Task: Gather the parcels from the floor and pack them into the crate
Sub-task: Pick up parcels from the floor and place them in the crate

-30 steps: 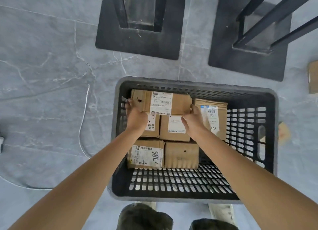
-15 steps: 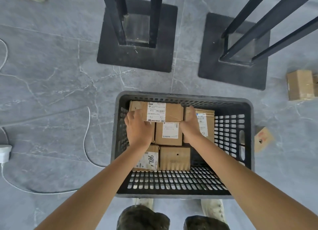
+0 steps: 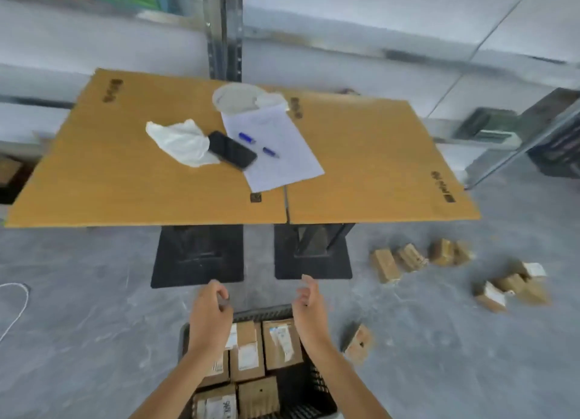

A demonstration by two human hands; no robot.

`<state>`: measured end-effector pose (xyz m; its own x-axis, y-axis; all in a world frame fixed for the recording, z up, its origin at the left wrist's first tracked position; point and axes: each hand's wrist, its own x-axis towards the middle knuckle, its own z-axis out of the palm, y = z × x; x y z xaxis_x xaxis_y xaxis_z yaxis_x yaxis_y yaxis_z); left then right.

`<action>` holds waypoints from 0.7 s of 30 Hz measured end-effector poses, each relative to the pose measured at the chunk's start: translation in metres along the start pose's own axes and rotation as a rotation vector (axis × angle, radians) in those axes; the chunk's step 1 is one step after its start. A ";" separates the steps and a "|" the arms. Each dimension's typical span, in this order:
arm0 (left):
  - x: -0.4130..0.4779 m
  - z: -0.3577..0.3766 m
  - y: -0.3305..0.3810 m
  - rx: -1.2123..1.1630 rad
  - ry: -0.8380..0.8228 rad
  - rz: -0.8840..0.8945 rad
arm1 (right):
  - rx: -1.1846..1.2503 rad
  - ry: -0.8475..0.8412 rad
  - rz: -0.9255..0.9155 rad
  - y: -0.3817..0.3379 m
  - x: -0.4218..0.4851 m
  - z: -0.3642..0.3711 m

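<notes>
Crate of dark slatted plastic at bottom centre, packed with brown cardboard parcels (white labels up). Left hand and right hand hover above its far rim, fingers loosely curled, gripping nothing. Loose parcels lie on grey floor to the right, one stray parcel just beside crate.

Nothing reads clearly: the dark print on the cardboard sheets is blurred, and the white shipping labels on the parcels in the crate are too smeared to make out
</notes>
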<state>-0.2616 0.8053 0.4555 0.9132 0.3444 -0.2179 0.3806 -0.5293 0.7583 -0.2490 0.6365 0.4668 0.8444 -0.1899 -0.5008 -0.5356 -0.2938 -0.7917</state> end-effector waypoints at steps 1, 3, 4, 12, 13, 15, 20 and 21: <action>-0.009 -0.013 0.029 0.003 -0.002 0.028 | 0.025 0.030 -0.008 -0.022 -0.015 -0.023; -0.027 -0.034 0.088 -0.017 -0.014 0.060 | 0.054 0.118 -0.069 -0.058 -0.039 -0.072; -0.033 -0.040 0.111 -0.058 -0.015 0.063 | 0.047 0.152 -0.111 -0.070 -0.046 -0.094; -0.109 -0.015 0.289 -0.197 -0.164 0.338 | 0.184 0.383 -0.169 -0.092 -0.122 -0.285; -0.119 -0.006 0.309 -0.167 -0.182 0.390 | 0.190 0.398 -0.164 -0.088 -0.130 -0.308; -0.143 0.012 0.347 -0.099 -0.194 0.509 | 0.184 0.455 -0.170 -0.076 -0.145 -0.354; -0.209 0.071 0.428 -0.039 -0.173 0.689 | 0.211 0.562 -0.175 -0.035 -0.181 -0.481; -0.221 0.085 0.442 -0.029 -0.172 0.713 | 0.213 0.573 -0.180 -0.025 -0.188 -0.506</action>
<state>-0.2828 0.4297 0.7864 0.9485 -0.2039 0.2425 -0.3161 -0.5574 0.7677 -0.3963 0.2052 0.7580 0.7539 -0.6432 -0.1340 -0.3235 -0.1860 -0.9278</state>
